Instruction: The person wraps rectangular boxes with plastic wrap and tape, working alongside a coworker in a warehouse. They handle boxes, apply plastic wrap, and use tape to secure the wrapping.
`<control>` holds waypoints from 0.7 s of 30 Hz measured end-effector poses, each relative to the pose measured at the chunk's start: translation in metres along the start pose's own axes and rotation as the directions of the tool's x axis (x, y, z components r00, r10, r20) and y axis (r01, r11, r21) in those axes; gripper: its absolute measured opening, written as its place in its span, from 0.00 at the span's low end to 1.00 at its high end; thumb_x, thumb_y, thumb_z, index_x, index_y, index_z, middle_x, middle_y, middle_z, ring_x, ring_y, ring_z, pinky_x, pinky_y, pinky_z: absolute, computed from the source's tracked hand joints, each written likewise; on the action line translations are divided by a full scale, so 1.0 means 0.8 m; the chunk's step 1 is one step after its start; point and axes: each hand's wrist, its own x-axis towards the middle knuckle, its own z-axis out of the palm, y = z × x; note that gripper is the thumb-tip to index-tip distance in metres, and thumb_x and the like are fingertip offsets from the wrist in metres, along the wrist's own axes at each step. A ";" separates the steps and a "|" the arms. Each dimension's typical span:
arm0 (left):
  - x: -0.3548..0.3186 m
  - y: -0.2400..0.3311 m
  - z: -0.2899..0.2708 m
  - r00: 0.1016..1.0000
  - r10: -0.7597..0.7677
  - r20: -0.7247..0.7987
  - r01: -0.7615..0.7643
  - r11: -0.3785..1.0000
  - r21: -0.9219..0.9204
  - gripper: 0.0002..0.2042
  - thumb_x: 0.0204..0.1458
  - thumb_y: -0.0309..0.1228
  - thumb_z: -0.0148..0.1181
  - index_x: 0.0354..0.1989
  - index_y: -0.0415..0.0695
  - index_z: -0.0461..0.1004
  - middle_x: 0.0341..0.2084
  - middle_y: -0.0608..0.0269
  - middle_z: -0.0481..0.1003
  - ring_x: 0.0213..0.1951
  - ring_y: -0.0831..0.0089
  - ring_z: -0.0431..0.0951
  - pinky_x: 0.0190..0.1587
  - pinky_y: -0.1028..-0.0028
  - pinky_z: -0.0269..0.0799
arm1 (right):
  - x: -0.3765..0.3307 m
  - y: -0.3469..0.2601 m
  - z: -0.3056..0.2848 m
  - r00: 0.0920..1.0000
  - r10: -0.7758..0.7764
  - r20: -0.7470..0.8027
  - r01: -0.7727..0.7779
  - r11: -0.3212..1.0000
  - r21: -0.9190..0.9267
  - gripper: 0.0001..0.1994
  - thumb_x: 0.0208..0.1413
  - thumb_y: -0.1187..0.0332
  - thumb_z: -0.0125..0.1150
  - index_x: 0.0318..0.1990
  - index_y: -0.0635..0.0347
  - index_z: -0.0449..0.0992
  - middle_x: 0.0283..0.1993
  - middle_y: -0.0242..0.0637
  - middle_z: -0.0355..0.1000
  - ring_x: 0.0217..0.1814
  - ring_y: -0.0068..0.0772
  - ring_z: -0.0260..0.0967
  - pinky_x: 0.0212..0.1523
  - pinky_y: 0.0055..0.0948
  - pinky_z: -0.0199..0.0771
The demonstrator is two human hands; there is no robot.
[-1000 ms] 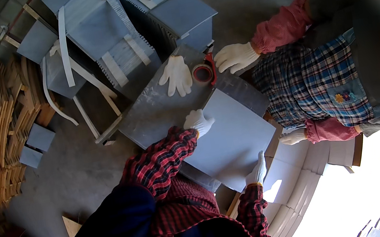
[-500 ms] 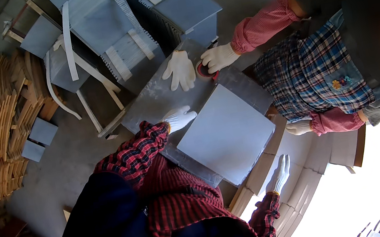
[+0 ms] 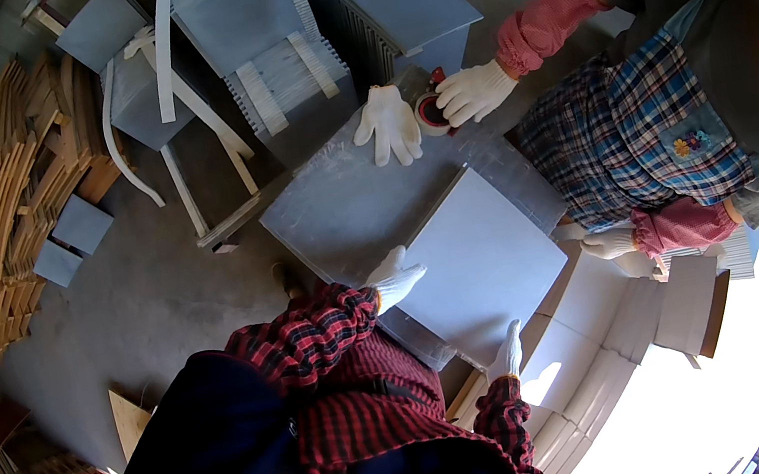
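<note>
The person's left hand (image 3: 394, 280) has moved down to the near-left edge of the grey tile (image 3: 485, 259) and lies open on it. The right hand (image 3: 510, 353) now grips its near corner. The tile rests on the stack (image 3: 334, 209), seemingly being positioned.

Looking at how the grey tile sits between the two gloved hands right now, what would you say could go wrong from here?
The square grey tile lies askew on the larger slab and overhangs its near edge. The left hand and right hand touch it only at the edges, so it might slip toward the cardboard. A co-worker's hand on the tape roll and a loose pair of gloves share the slab and could get knocked.
</note>
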 end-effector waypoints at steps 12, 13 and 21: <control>0.033 -0.031 -0.069 0.962 0.071 0.263 0.002 0.964 -0.265 0.43 0.63 0.52 0.50 0.74 0.33 0.39 0.74 0.41 0.45 0.75 0.52 0.47 0.73 0.65 0.45 | -0.018 -0.022 0.027 1.000 0.002 0.009 -0.001 0.990 -0.138 0.43 0.59 0.34 0.56 0.70 0.59 0.60 0.69 0.41 0.60 0.67 0.42 0.61 0.66 0.44 0.64; 0.042 -0.035 -0.074 0.972 0.064 0.227 0.020 0.937 -0.350 0.37 0.65 0.48 0.48 0.74 0.35 0.45 0.73 0.45 0.51 0.73 0.55 0.53 0.72 0.64 0.48 | -0.009 -0.019 0.026 0.998 -0.019 -0.062 0.009 0.987 -0.162 0.43 0.59 0.34 0.56 0.70 0.58 0.59 0.70 0.40 0.59 0.68 0.42 0.60 0.67 0.44 0.64; 0.052 -0.073 -0.150 0.962 0.019 0.272 0.242 0.401 -0.884 0.32 0.67 0.50 0.47 0.73 0.42 0.54 0.69 0.49 0.59 0.70 0.58 0.59 0.70 0.58 0.54 | 0.044 0.018 0.015 0.931 -0.172 -0.322 -0.012 0.867 -0.499 0.42 0.66 0.34 0.40 0.73 0.60 0.53 0.75 0.41 0.53 0.73 0.44 0.53 0.73 0.40 0.53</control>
